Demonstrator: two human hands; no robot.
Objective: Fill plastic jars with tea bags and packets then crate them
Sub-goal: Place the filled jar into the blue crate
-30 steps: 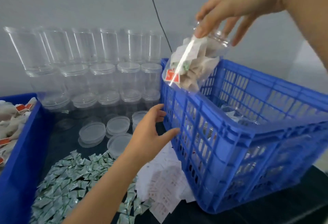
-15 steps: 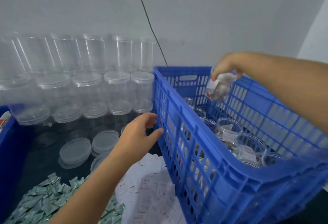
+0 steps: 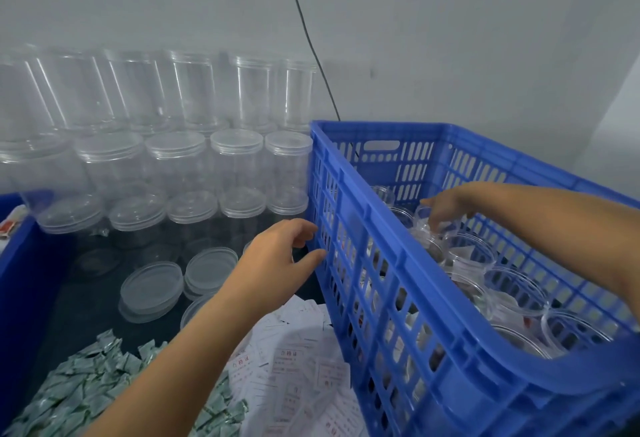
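Observation:
A blue slatted crate stands at the right and holds several clear plastic jars with tea bags and packets inside. My right hand reaches down into the crate's far part. Its fingers grip the rim of a filled jar from above, among the others. My left hand hovers by the crate's outer left wall, fingers loosely spread and holding nothing; the thumb is close to the slats.
Empty clear jars are stacked in rows against the wall at the left. Loose lids lie in front of them. Green packets and white paper slips are heaped near me. A blue bin sits far left.
My right hand has carried the filled jar from above the crate's rim down into the crate, among the other jars. My left hand stayed by the crate's left wall.

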